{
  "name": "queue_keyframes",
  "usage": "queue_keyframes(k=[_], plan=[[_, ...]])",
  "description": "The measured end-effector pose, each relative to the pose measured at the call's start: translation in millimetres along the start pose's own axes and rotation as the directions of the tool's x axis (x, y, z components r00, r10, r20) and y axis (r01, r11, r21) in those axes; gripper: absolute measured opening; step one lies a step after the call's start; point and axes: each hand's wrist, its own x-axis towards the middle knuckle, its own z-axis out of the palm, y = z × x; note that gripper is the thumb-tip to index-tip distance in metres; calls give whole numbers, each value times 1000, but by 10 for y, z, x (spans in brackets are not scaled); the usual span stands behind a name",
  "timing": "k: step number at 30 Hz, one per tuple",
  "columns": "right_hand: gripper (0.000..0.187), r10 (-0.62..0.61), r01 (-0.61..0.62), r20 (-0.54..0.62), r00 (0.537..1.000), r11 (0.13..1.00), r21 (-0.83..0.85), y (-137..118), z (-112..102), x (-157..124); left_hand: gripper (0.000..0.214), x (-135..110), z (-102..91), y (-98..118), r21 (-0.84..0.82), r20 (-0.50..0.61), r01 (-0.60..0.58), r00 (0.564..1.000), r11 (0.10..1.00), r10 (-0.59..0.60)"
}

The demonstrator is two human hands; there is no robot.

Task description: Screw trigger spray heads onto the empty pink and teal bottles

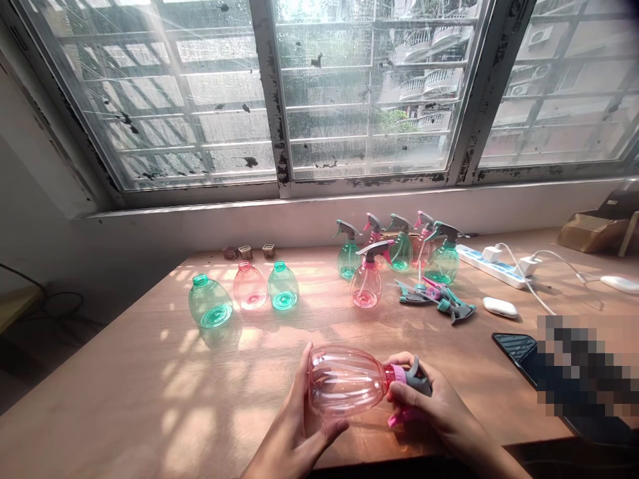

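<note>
A pink clear spray bottle (344, 381) lies on its side just above the near edge of the wooden table (150, 379). My left hand (294, 426) cups its body from below and behind. My right hand (429, 406) is closed round the grey and pink trigger head (412, 382) at the bottle's neck. Three open bottles without heads stand at the left: a green one (210, 303), a pink one (249, 286) and a green one (283, 286).
Several finished spray bottles (399, 253) stand at the back right, with loose trigger heads (439, 299) beside them. A white power strip (492, 266) with plugs and cables, a white case (500, 307), a black tray (519, 346) and three small pots (247, 252) are also there.
</note>
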Motion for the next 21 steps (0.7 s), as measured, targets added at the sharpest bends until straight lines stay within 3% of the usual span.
queue_keyframes(k=[13, 21], plan=[[58, 0, 0, -1, 1000, 1000, -23, 5, -12, 2, 106, -12, -2, 22, -16, 1, 11, 1000, 1000, -11], [55, -25, 24, -16, 1000, 998, -54, 18, -18, 6, 106, 29, -4, -169, -109, 14, -29, 999, 994, 31]])
